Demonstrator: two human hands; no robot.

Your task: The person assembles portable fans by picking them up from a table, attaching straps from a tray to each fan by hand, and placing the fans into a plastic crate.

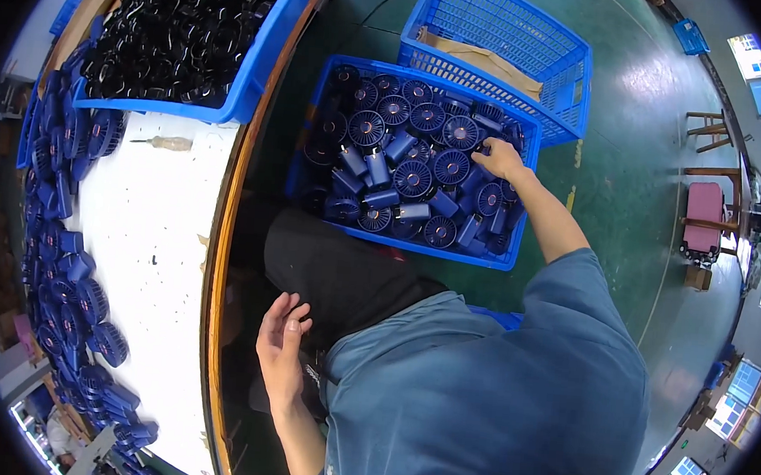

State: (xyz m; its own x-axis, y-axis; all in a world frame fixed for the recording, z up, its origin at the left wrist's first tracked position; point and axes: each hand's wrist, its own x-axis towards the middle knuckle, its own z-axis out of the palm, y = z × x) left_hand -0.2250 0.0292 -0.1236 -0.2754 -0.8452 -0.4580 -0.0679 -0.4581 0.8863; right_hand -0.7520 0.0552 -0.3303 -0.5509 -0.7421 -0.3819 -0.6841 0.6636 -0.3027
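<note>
A blue plastic crate (525, 195) on the floor in front of me is filled with dark blue handheld fans (413, 178), round grilles and short handles jumbled together. My right hand (499, 160) reaches in at the crate's right side, fingers bent downward among the fans. The hand itself hides what its fingertips hold, if anything. My left hand (283, 345) hovers beside the table edge near my leg, fingers loosely bent and apart, with nothing in it.
On the left stands a white-topped table (161, 222) with a wooden edge. It bears a blue bin (236, 95) of black parts, a screwdriver (165, 143) and a long heap of fans (68, 286). Behind the crate sits another blue crate (576, 92) with brown cardboard inside.
</note>
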